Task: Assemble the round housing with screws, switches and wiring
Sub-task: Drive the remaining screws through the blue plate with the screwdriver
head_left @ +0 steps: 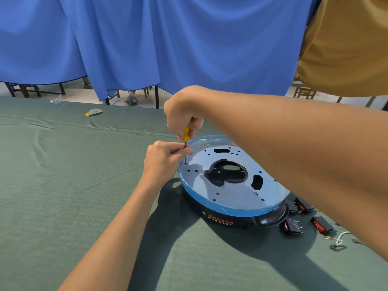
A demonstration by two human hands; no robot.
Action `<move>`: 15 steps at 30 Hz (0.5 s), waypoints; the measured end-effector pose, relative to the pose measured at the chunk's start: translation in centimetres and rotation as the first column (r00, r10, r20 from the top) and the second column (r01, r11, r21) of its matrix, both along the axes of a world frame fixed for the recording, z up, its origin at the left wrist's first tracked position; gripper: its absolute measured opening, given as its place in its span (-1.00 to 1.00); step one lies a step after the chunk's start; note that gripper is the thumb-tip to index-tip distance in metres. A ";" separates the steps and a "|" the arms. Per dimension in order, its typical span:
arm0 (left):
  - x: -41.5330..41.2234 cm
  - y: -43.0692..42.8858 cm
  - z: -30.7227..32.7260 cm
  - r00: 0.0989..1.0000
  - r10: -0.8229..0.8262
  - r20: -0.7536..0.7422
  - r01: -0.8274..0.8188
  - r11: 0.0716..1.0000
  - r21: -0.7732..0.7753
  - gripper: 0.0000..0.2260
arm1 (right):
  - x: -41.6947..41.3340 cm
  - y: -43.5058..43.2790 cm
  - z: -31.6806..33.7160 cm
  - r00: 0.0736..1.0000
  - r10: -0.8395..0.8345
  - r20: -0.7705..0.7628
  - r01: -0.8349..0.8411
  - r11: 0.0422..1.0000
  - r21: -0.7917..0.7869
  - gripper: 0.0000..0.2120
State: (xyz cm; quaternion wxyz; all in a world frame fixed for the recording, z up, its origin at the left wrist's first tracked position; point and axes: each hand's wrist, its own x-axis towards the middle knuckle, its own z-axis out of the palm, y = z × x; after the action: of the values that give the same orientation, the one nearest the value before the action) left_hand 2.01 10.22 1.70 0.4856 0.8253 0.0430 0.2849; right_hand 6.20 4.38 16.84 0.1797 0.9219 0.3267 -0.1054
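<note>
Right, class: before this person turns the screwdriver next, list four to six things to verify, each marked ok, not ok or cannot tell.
1. Right hand grips the handle of the screwdriver from above: ok.
2. Left hand pinches the shaft near the tip to steady it: ok.
3. Tip meets a hole at the left edge of the grey plate: ok.
4. A screw seated under the tip: cannot tell, too small to see.
5. Round housing rests flat on the table: ok.
6. Switches lie on the cloth beside the housing, clear of the tool: ok.
</note>
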 end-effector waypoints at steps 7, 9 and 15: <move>-0.2 -0.2 0.1 1.000 -0.031 0.004 0.031 0.998 -0.050 -0.89 | -0.4 -0.3 -0.1 0.974 -0.197 -0.108 0.203 0.978 0.042 -0.74; -0.2 0.3 0.0 0.996 -0.093 0.001 0.093 0.993 -0.072 -0.86 | -0.7 -1.4 0.0 0.971 -0.203 -0.125 0.215 0.973 0.086 -0.80; 0.0 1.3 0.5 0.979 -0.113 -0.170 0.071 0.970 -0.234 -0.65 | 0.5 -8.2 -1.4 0.939 -0.235 -0.250 0.332 0.803 0.495 -0.74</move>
State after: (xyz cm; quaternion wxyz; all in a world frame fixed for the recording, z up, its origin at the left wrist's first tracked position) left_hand 2.02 11.53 2.15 0.5835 0.7880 0.0810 0.1787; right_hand 6.66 -3.79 15.43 -0.1292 0.9607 0.2154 -0.1179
